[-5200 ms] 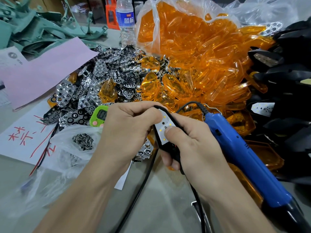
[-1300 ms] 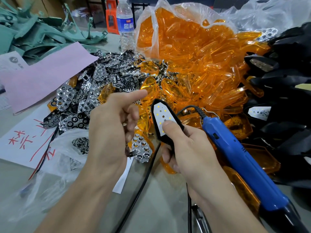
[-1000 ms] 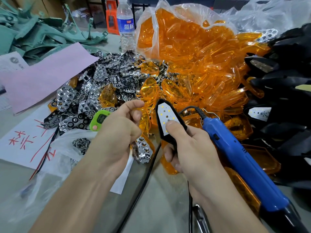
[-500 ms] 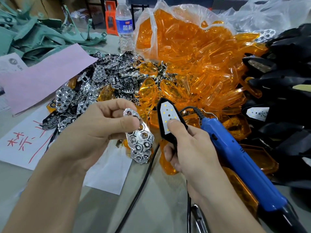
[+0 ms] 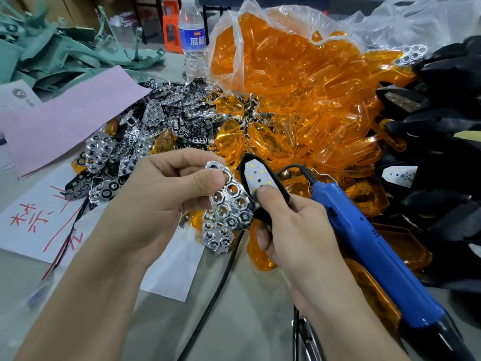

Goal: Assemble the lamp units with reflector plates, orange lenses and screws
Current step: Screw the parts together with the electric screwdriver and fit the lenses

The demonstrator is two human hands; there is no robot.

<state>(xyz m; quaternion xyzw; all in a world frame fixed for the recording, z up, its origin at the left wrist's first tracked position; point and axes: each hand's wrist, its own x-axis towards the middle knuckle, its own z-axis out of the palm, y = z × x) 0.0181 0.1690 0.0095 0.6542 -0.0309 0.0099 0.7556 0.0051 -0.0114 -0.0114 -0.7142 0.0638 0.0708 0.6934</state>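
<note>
While the left hand [image 5: 161, 201] pinched a chrome reflector plate [image 5: 229, 196] by its upper end between thumb and fingers, the right hand [image 5: 294, 230] gripped a black lamp unit [image 5: 256, 173], its thumb pressed on the white LED board. Plate and unit sat just beside each other above the tabletop [image 5: 247, 308]. A blue screwdriver [image 5: 364, 243] lay by the right wrist, and orange lenses [image 5: 299, 100] were heaped behind.

L hand [image 5: 161, 201]: was bare; thumbnail short, rounded.
R hand [image 5: 294, 230]: was bare; thumbnail trimmed short, creases over knuckles.
L forearm [image 5: 86, 303]: was bare down to frame edge.
R forearm [image 5: 346, 316]: was bare too, down to frame edge.
</note>
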